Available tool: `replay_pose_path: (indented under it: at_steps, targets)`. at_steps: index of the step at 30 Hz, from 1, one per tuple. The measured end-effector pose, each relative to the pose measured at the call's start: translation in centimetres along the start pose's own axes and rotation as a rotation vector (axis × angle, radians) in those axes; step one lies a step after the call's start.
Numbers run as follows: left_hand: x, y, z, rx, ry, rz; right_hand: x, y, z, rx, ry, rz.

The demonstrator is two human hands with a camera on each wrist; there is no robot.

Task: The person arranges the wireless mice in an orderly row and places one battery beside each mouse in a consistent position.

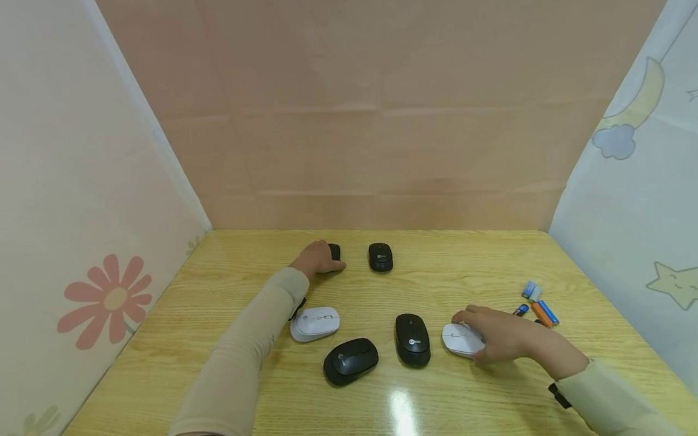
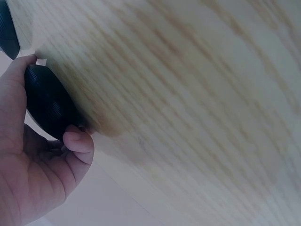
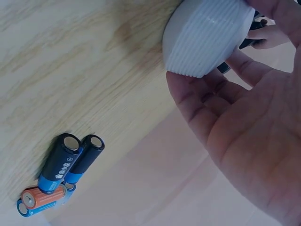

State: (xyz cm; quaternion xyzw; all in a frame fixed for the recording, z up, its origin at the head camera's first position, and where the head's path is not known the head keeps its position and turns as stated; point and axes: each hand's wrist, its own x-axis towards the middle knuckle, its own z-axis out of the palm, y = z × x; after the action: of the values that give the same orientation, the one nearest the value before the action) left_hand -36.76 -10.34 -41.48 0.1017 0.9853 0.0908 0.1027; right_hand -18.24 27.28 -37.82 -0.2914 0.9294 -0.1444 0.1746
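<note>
At the back of the table my left hand [image 1: 318, 259] grips a black computer mouse [image 1: 335, 251] by its sides, and most of it is hidden by the hand in the head view. The left wrist view shows thumb and fingers curled round that mouse [image 2: 49, 101] close to the wood. On the right, my right hand [image 1: 500, 334] holds a white computer mouse [image 1: 460, 339] near the table. Its ribbed side [image 3: 207, 40] sits between thumb and fingers in the right wrist view.
Another black mouse [image 1: 380, 257] lies at the back. Two more black mice [image 1: 412, 339] [image 1: 351, 361] and a white mouse [image 1: 315, 323] lie nearer, beside my left forearm. Several batteries [image 1: 541, 313] are grouped beyond my right hand. Patterned walls [image 1: 114, 297] flank the wooden table [image 1: 463, 266].
</note>
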Motion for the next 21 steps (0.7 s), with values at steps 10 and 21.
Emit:
replay_pose_path:
  at_steps: [10, 21]
  targets:
    - [0.23, -0.19, -0.04, 0.012, 0.010, 0.012, 0.75, 0.63, 0.55, -0.063, 0.009, 0.025]
    - [0.02, -0.12, -0.05, 0.011, -0.006, -0.011, 0.94, 0.43, 0.68, -0.088, 0.042, 0.048]
